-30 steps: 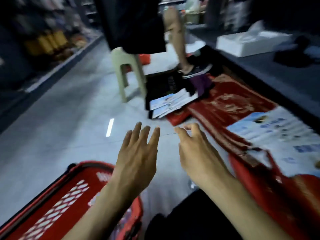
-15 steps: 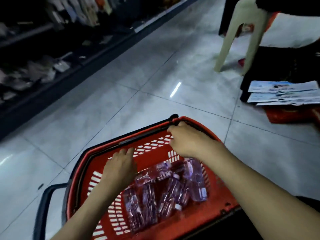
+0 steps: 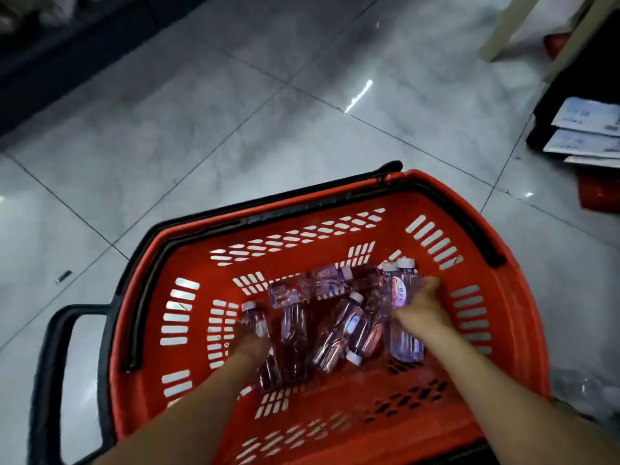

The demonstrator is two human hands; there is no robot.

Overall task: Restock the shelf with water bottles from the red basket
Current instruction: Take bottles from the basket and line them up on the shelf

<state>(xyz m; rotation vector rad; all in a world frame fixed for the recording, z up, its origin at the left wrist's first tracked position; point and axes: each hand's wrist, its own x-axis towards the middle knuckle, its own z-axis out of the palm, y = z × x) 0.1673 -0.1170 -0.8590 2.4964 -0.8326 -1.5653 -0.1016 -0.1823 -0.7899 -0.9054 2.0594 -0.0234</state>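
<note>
Off the rim now, left hand [image 3: 250, 344] grips the 9 o'clock bottle [image 3: 253, 318], right hand [image 3: 422, 307] the 3 o'clock bottle [image 3: 402, 286] in the red basket [image 3: 513, 313]: 2 ready to lift.

basket [image 3: 496, 317]: red slotted plastic | bottles [image 3: 339, 333]: clear glossy plastic | floor [image 3: 208, 129]: polished glossy tile

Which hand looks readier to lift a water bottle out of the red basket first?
Right, probably: the right hand holds a clear plastic water bottle cap-up. The left hand lies on a flat-lying bottle in the red plastic basket, its hold blurred.
</note>
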